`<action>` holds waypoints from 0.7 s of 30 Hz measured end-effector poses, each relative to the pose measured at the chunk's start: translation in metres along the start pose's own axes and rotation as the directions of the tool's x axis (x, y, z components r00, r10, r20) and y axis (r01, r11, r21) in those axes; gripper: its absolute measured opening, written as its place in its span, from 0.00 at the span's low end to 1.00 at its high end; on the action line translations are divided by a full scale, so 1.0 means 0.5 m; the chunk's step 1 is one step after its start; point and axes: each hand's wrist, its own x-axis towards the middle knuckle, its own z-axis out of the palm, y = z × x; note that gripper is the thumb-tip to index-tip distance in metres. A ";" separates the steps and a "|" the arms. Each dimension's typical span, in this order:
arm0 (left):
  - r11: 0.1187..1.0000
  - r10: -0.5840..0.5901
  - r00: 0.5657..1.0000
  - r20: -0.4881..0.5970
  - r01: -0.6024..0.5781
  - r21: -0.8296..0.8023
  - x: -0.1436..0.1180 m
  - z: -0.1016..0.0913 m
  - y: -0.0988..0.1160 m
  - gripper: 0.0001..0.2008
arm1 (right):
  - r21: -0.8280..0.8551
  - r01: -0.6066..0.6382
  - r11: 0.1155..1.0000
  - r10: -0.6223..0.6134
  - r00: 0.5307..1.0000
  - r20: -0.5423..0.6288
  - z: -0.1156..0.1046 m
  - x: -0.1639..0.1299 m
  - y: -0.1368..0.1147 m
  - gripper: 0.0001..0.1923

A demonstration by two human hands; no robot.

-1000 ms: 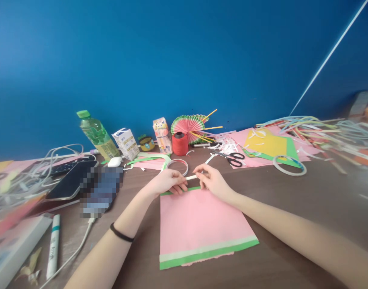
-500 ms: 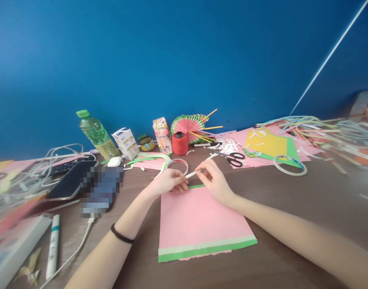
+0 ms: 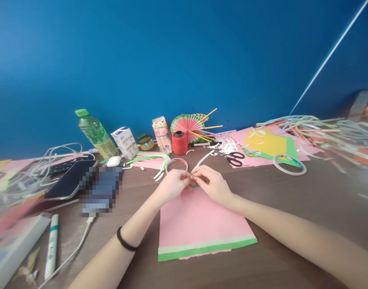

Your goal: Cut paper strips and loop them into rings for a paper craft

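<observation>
My left hand (image 3: 174, 182) and my right hand (image 3: 212, 182) meet over the far edge of a pink paper sheet (image 3: 202, 216) with pale and bright green bands along its near edge. Both hands are closed in a pinch, fingertips almost touching, on a narrow whitish strip (image 3: 203, 159). Its pale length runs up from behind my right fingers toward the scissors; the part between the fingertips is mostly hidden. Just beyond my left hand lies a roll of tape (image 3: 187, 165). Black-handled scissors (image 3: 236, 162) rest farther right.
Along the blue wall stand a green bottle (image 3: 95, 130), cartons, a red thread spool (image 3: 180, 143) and a pleated paper fan (image 3: 187, 121). Phones and cables crowd the left, beside a marker (image 3: 52, 249). Coloured paper and another tape roll (image 3: 289, 165) lie right.
My hands have come together; my right hand moved left and slightly down, my left slightly right. The strip stretched between them before; now its length shows beyond my right hand.
</observation>
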 end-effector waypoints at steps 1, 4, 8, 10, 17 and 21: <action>0.999 0.022 1.000 -0.009 -0.022 0.043 -0.001 0.001 0.001 0.10 | -0.001 0.002 1.000 -0.002 1.000 0.001 0.000 0.000 0.000 0.07; 0.988 0.083 0.996 -0.019 -0.080 0.129 -0.003 0.003 0.005 0.11 | -0.010 0.003 1.000 -0.003 1.000 -0.002 0.000 0.000 -0.002 0.07; 0.983 0.121 0.992 -0.030 -0.115 0.144 -0.003 0.005 0.004 0.12 | -0.018 0.001 1.000 -0.001 1.000 -0.004 0.000 0.000 -0.005 0.07; 0.986 0.120 0.993 -0.023 -0.116 0.118 -0.001 0.005 0.000 0.12 | -0.013 -0.001 1.000 0.001 1.000 -0.001 -0.001 0.000 -0.005 0.07; 0.997 0.047 0.999 0.016 -0.045 -0.066 0.003 -0.002 -0.010 0.10 | 0.009 -0.045 0.999 0.045 0.999 0.001 -0.002 0.005 -0.010 0.07; 0.985 0.001 0.998 0.063 0.009 -0.170 -0.001 -0.010 -0.006 0.09 | 0.035 -0.047 0.998 0.047 0.999 0.008 -0.004 0.009 -0.015 0.07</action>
